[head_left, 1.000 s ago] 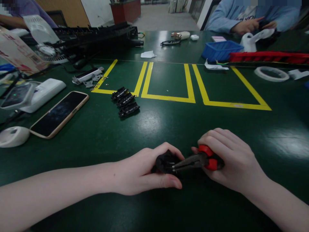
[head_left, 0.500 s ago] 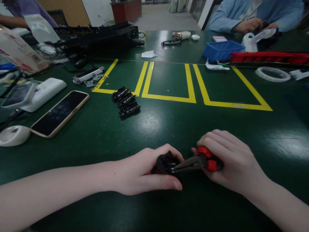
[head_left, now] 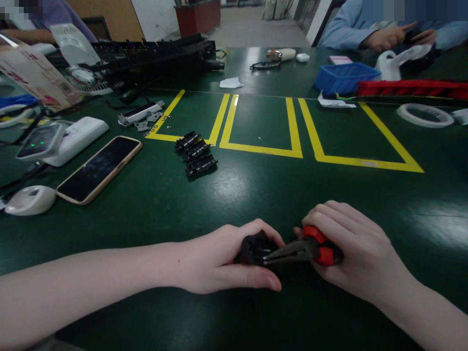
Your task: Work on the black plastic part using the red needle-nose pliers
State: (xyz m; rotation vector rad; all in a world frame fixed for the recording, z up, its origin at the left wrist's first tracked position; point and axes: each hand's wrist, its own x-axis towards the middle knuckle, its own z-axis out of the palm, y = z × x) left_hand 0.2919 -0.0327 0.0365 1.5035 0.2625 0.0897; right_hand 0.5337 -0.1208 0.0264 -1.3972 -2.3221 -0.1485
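In the head view, the scene has slid slightly toward 3 o'clock over the last half second while your left hand (head_left: 228, 261) and right hand (head_left: 353, 251) keep nearly the same pose, so the work seems no further along. The left has its fingers wrapped around the black part (head_left: 251, 249), close by at 12 o'clock; the right, at 2 o'clock, has its fingers clamped on the pliers (head_left: 302, 248), whose tips reach the part, though whether they grip it cannot be told. At 1 o'clock, farther off, the blue bin (head_left: 336, 83) stands on the table (head_left: 157, 214), its contents unclear.
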